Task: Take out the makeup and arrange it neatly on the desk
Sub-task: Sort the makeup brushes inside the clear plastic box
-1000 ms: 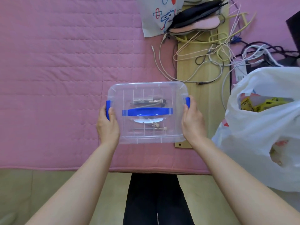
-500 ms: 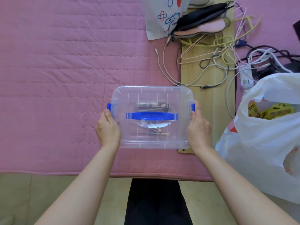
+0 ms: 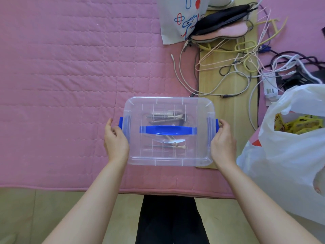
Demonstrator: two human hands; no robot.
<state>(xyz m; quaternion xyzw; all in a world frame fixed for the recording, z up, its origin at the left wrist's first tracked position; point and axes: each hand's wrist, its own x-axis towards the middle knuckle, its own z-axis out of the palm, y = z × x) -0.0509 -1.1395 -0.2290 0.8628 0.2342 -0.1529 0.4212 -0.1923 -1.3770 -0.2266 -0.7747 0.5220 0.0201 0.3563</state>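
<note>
Item count: one clear storage box, lid closed, with one blue carry handle and two blue side latches. Two hands. One white plastic bag. One printed bag. Makeup tools inside: number indeterminate.

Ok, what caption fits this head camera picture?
Both hands, left and right, at the clear box's blue latches.
</note>
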